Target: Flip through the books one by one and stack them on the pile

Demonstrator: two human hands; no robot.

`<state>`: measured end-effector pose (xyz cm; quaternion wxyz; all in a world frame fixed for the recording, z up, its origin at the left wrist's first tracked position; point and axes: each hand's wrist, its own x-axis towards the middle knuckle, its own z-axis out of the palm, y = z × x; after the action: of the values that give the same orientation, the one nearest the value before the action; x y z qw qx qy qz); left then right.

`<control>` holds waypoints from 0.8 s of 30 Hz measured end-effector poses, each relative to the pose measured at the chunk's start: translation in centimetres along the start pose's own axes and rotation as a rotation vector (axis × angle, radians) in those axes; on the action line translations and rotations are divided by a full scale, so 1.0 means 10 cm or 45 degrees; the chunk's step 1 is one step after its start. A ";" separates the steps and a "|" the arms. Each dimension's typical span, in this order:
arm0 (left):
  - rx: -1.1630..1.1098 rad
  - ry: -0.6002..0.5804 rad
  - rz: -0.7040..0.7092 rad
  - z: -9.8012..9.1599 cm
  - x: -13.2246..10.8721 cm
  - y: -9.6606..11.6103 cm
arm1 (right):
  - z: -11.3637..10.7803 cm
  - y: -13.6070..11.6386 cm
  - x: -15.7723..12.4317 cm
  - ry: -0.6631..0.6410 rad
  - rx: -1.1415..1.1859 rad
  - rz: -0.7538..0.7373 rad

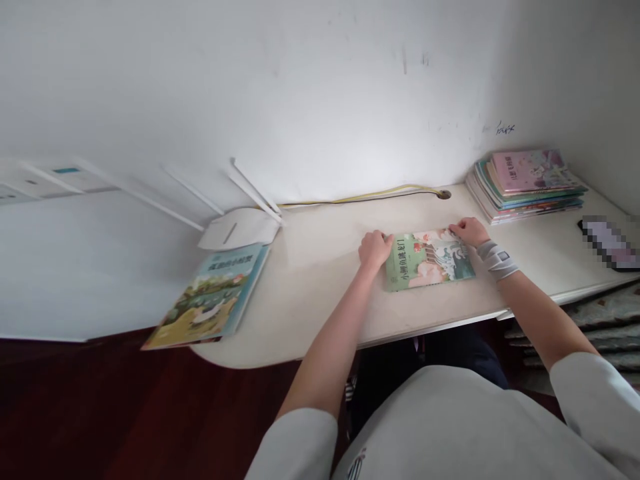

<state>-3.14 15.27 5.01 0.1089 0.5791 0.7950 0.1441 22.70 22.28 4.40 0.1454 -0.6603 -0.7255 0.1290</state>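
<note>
A picture book [430,259] with a green and pink illustrated cover lies on the white desk in front of me. My left hand [375,250] is closed at its upper left corner, the thumb on the edge and the other fingers curled under. At the upper right corner my right hand [470,231] pinches the book's edge; a grey band [497,259] wraps that wrist. To the right, beyond my right hand, stands a stack of thin books [525,190], a pink one on top. Another pile of picture books [215,297] sits at the desk's left end.
A white router [240,228] with several upright antennas stands against the wall behind the left pile. Yellow and black cables [360,198] run along the wall to a hole [443,195] in the desk. A phone [610,243], partly blurred, lies at the right edge.
</note>
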 end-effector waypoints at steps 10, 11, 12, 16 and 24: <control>-0.040 0.128 -0.009 0.11 0.04 0.04 | 0.18 -0.19 -0.05 0.134 -0.067 0.009; -0.039 0.145 -0.001 0.12 0.03 0.05 | 0.20 -0.20 -0.06 0.150 -0.080 -0.007; -0.041 0.161 0.009 0.14 0.02 0.05 | 0.22 -0.21 -0.06 0.163 -0.091 -0.019; -0.071 0.221 0.047 0.19 -0.01 0.06 | 0.26 -0.22 -0.05 0.192 -0.107 -0.048; -0.279 0.349 0.058 0.22 -0.05 0.05 | 0.25 -0.19 -0.06 0.266 -0.056 -0.085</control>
<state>-1.76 15.18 3.13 0.0588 0.5564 0.7686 0.3100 20.00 21.55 2.79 0.2098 -0.6486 -0.7306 0.0386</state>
